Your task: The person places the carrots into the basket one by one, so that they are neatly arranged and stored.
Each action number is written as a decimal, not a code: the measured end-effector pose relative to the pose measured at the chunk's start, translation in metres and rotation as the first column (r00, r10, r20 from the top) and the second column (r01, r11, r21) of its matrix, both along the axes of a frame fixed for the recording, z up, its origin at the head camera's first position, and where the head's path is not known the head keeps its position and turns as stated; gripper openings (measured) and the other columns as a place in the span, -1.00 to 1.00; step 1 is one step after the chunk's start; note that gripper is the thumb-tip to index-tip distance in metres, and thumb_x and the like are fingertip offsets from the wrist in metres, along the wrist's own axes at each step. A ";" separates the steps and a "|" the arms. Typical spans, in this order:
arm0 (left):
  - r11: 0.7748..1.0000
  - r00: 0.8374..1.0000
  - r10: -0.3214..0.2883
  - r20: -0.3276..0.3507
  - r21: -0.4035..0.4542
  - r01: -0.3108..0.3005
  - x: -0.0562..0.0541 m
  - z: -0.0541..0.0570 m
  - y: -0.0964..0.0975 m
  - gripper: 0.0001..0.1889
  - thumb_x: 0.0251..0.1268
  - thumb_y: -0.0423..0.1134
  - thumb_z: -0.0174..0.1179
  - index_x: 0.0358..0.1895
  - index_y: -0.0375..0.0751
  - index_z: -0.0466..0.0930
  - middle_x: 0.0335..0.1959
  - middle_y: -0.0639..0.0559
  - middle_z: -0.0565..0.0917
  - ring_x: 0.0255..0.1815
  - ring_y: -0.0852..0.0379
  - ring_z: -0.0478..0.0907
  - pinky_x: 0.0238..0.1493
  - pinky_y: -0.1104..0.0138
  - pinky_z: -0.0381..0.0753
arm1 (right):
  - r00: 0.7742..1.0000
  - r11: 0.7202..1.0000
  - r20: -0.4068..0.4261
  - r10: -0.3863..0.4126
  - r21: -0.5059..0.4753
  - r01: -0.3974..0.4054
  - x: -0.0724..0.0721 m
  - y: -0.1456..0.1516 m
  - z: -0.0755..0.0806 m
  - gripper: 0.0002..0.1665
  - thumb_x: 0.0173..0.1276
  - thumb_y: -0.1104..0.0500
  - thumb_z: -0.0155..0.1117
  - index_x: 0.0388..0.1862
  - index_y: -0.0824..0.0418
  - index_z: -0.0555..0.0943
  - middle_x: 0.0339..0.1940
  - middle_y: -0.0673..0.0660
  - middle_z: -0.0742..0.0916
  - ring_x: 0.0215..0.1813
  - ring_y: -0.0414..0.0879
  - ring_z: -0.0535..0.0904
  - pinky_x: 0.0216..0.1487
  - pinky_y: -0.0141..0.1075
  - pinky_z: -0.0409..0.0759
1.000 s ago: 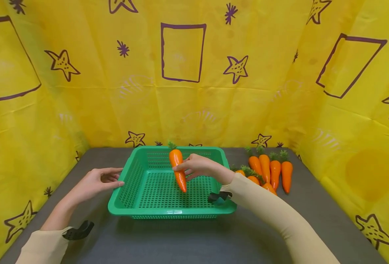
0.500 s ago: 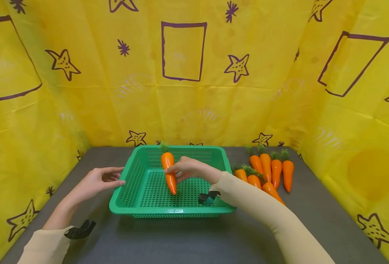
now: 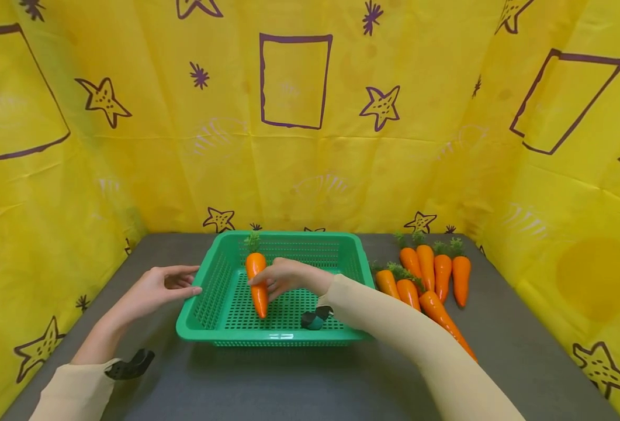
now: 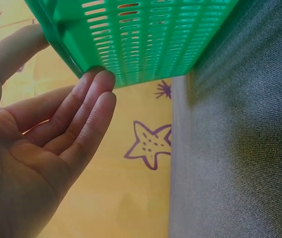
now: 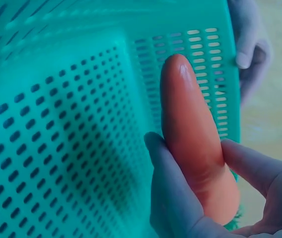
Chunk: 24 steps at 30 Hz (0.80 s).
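Observation:
My right hand (image 3: 293, 276) holds an orange carrot (image 3: 256, 264) with a leafy green top over the left half of a green plastic basket (image 3: 278, 335). The carrot tilts, its pointed tip toward the basket's front. In the right wrist view, thumb and fingers pinch the carrot (image 5: 188, 116) near its thick end. My left hand (image 3: 154, 292) is at the basket's left rim. Its thumb lies on the rim, and in the left wrist view the fingertips (image 4: 104, 79) reach under the lip against the slotted wall of the basket (image 4: 148, 44). The basket floor shows bare mesh.
Several more carrots (image 3: 442, 276) lie on the dark grey table (image 3: 267, 386) to the right of the basket, one (image 3: 443, 318) partly behind my right sleeve. A yellow curtain (image 3: 299, 175) with purple drawings stands round the back and sides.
My right hand has carried the carrot left and lower into the basket. The left hand has stayed at the rim. More of the carrots on the right now show from behind the sleeve.

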<state>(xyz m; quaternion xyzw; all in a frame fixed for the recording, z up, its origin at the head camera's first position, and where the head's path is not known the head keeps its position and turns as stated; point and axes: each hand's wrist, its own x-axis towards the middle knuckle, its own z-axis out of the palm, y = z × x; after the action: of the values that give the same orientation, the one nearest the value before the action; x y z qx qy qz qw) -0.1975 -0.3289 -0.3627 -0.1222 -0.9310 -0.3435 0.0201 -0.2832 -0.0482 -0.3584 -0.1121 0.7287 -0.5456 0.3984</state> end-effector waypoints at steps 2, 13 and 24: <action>1.000 1.000 0.000 -0.002 -0.001 0.000 0.000 0.000 0.000 -0.39 0.19 0.04 0.29 0.23 -0.26 0.48 -0.11 -0.08 0.68 -0.18 0.24 0.61 -0.21 0.41 0.59 | 1.000 1.000 0.021 -0.006 0.012 0.006 -0.001 -0.004 -0.004 -0.36 0.27 0.25 0.30 0.21 0.41 0.22 -0.11 0.33 0.64 -0.03 0.17 0.65 -0.09 -0.05 0.65; 1.000 1.000 -0.004 -0.015 -0.008 0.004 -0.002 -0.002 -0.001 -0.39 0.18 0.03 0.29 0.22 -0.27 0.49 -0.12 -0.07 0.69 -0.20 0.25 0.62 -0.21 0.41 0.60 | 0.991 0.999 0.137 -0.003 0.041 -0.003 -0.003 -0.027 -0.020 -0.60 0.23 0.20 0.36 -0.06 0.31 0.42 -0.24 0.24 0.67 -0.20 0.07 0.66 -0.14 -0.09 0.66; 1.000 1.000 -0.015 -0.021 -0.001 0.015 -0.003 -0.004 -0.001 -0.39 0.19 0.02 0.29 0.22 -0.28 0.49 -0.12 -0.07 0.68 -0.20 0.24 0.62 -0.20 0.42 0.60 | 0.983 0.998 0.182 0.005 0.064 -0.016 -0.002 -0.042 -0.029 -0.68 0.24 0.20 0.36 -0.14 0.33 0.48 -0.27 0.28 0.66 -0.25 0.08 0.67 -0.07 -0.10 0.65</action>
<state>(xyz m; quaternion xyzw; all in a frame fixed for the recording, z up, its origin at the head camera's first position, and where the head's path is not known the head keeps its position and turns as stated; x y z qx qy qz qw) -0.2001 -0.3302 -0.3669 -0.1327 -0.9300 -0.3417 0.0275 -0.2849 -0.0904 -0.3873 -0.0527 0.7061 -0.5274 0.4696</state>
